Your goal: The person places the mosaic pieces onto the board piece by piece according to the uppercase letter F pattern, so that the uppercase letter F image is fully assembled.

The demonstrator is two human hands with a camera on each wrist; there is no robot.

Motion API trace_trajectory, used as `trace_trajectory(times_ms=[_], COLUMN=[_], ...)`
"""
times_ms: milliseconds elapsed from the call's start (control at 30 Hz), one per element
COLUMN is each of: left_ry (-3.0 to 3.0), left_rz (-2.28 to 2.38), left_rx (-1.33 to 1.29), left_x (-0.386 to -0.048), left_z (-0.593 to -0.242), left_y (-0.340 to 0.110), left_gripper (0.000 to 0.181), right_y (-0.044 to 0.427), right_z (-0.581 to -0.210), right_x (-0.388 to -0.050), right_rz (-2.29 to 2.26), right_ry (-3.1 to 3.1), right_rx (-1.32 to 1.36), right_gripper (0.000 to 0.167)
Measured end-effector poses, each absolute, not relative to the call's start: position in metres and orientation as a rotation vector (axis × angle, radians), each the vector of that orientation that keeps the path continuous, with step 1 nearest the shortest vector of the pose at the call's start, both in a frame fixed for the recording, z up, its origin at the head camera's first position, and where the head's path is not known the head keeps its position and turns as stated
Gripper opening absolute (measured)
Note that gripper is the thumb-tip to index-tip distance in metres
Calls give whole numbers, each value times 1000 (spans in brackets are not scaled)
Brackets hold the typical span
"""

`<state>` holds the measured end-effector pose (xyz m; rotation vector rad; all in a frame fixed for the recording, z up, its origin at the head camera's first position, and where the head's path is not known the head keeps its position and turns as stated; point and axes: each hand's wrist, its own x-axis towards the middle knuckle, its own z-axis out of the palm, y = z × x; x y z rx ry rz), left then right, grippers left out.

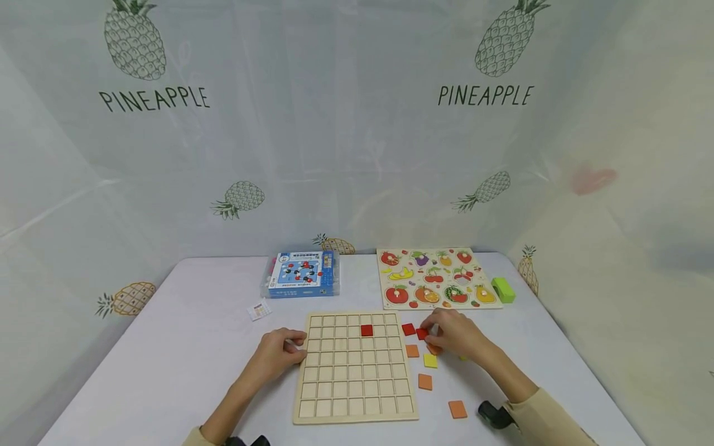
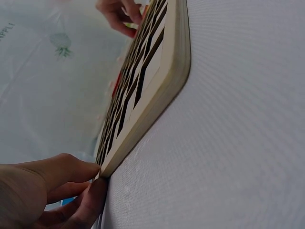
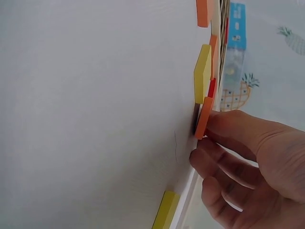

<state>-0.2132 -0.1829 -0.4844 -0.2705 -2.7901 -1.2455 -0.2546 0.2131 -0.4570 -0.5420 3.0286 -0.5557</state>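
A wooden grid board point(image 1: 355, 424) lies on the table, with one red tile point(image 1: 366, 331) in an upper cell. My left hand point(image 1: 277, 354) rests its thumb and fingertips on the board's left edge; in the left wrist view they touch its side. Right of the board, my right hand point(image 1: 453, 331) pinches a red square tile point(image 1: 422, 334) between thumb and index finger. That tile is hidden behind the hand in the right wrist view. An orange tile point(image 3: 204, 118) lies by the thumb. Another red tile point(image 1: 409, 329) sits just left of the pinched one.
Orange tiles point(image 1: 425, 381) and yellow tiles point(image 1: 430, 360) are scattered right of the board. Behind stand a blue boxed set point(image 1: 301, 274), a fruit picture board point(image 1: 426, 279) and a green block point(image 1: 504, 290). A small printed card point(image 1: 259, 310) lies left of the board.
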Motion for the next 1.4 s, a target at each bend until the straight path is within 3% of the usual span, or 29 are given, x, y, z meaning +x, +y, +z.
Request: trace_trajectory(times_ms=[1033,1400], left_ry=[-2789,-2789], left_rz=[-1240,-1228], left_rx=[-284,-286], left_x=[-212,-212], left_z=[-482,-485], left_y=[-183,-183], left_gripper=[32,33], right_y=[206,186], right_z=[-447,-444], right_x=[-257,-265], right_rz=[-561,-550], right_ry=[3019,3022], right_rx=[-499,-683], right_gripper=[20,17])
